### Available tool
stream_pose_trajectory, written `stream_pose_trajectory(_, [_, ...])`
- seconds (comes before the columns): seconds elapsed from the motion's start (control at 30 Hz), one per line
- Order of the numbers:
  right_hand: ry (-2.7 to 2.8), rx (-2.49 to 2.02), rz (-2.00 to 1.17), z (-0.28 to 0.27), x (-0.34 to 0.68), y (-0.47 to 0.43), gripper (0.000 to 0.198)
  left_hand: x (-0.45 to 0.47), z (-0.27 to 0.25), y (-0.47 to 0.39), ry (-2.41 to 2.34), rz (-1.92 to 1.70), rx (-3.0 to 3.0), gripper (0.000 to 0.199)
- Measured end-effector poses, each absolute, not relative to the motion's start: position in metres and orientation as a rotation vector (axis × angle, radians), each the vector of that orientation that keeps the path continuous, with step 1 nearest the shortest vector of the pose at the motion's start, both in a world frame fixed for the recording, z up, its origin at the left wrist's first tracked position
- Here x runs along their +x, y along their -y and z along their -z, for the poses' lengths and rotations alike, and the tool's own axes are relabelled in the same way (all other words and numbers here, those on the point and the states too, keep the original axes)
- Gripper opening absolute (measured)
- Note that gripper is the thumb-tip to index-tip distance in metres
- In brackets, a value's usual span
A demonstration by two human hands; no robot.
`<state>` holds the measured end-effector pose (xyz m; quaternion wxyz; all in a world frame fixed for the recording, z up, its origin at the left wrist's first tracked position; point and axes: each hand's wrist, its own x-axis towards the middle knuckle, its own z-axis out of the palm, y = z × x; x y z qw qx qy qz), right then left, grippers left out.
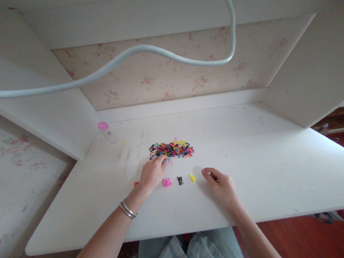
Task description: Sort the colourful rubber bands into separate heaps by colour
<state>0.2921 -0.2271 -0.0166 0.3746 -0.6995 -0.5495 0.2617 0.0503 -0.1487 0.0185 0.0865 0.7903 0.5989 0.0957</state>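
A loose pile of small colourful rubber bands (pixel 170 149) lies in the middle of the white desk. My left hand (pixel 154 172) reaches to the pile's front edge, palm down, its fingers bent together; whatever is between the fingertips is hidden. Closer to me is a row of small single-colour heaps: red bands (pixel 136 184) partly covered by my left hand, pink bands (pixel 167 182), black bands (pixel 180 180) and yellow bands (pixel 192 178). Just right of the yellow heap rests my right hand (pixel 221 184), fingers curled and thumb against the forefinger, with nothing visible in the pinch.
A clear bottle with a pink top (pixel 103 125) is at the desk's back left, near a tiny yellow piece (pixel 124 143). A white cable (pixel 142 48) crosses high in front. Side panels (pixel 304 67) and a back ledge (pixel 182 104) bound the desk (pixel 269 157).
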Motion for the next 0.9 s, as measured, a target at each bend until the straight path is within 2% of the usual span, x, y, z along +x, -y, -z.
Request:
stream_pose_trajectory(0.57, [1.404, -1.785, -0.692, 0.019, 0.294, 0.228, 0.044, 0.044, -0.013, 0.149, -1.913, -0.175, 2.406, 0.032])
stream_pose_trajectory(0.9, [1.424, -1.797, -0.667, 0.017, 0.293, 0.227, 0.044, 0.021, -0.033, 0.167, -2.048, -0.352, 2.306, 0.031])
